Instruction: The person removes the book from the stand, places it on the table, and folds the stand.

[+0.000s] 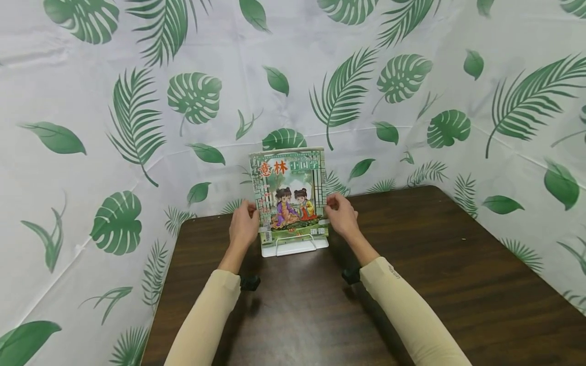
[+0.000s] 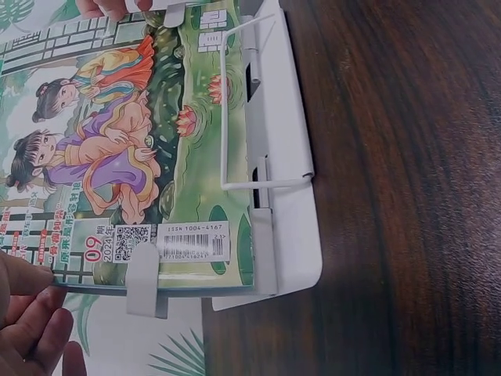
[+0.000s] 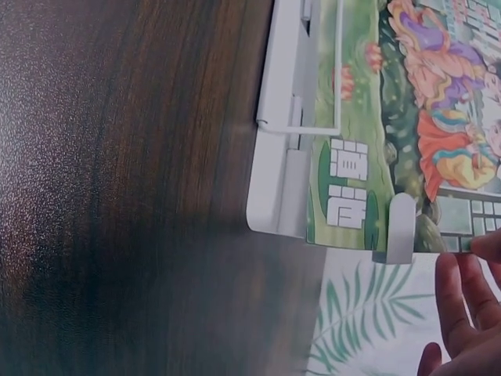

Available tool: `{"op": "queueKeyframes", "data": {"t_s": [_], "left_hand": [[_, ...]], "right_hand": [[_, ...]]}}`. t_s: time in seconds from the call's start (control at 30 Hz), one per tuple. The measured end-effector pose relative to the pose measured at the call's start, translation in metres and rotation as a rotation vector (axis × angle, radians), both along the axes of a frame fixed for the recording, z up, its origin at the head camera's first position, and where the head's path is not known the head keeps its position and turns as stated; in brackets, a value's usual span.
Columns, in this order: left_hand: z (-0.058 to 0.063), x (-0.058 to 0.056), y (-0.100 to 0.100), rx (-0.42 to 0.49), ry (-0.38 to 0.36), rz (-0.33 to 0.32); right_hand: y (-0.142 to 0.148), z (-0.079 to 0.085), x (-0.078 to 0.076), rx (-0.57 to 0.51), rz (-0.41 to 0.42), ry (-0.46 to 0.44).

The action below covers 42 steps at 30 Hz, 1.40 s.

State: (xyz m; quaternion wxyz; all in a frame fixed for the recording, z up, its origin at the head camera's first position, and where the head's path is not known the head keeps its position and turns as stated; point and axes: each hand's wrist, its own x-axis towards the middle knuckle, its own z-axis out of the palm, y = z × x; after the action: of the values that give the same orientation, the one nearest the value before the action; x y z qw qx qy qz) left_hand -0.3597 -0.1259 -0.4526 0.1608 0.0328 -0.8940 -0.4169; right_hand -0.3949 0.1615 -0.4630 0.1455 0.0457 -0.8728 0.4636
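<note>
A magazine with two cartoon children on its green cover stands upright, leaning back on a white metal book stand. The stand's wire bar crosses the lower cover, and side clips lap over the magazine's edges. My left hand is at the left edge, thumb by the cover and fingers curled beside it, pinching the edge. On the opposite side my right hand holds the right edge between thumb and fingertips, just above the other clip. The stand's back is hidden.
The stand sits near the far edge of a dark wooden table. Behind it hangs a white cloth printed with green leaves, which also covers both sides. A black wrist device is on the left wrist, another on the right.
</note>
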Motion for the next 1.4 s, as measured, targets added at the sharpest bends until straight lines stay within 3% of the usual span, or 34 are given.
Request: {"op": "queueKeyframes", "data": {"t_s": [0.23,0.47,0.93,1.17,1.4], "left_hand": [[0.005,0.000,0.001,0.004,-0.033,0.024],[0.008,0.001,0.000,0.018,-0.014,0.034],[0.013,0.001,0.000,0.086,0.032,-0.003],[0.017,0.000,0.002,0.165,0.073,-0.062],[0.018,-0.001,0.004,0.226,0.104,-0.069]], "right_hand": [[0.001,0.002,-0.002,-0.006,-0.002,0.003],[-0.001,0.005,-0.002,0.007,-0.005,0.029],[-0.002,0.014,0.001,-0.021,-0.027,0.082],[-0.003,0.020,0.003,-0.052,-0.034,0.083],[-0.003,0.023,0.002,-0.100,-0.035,0.096]]}}
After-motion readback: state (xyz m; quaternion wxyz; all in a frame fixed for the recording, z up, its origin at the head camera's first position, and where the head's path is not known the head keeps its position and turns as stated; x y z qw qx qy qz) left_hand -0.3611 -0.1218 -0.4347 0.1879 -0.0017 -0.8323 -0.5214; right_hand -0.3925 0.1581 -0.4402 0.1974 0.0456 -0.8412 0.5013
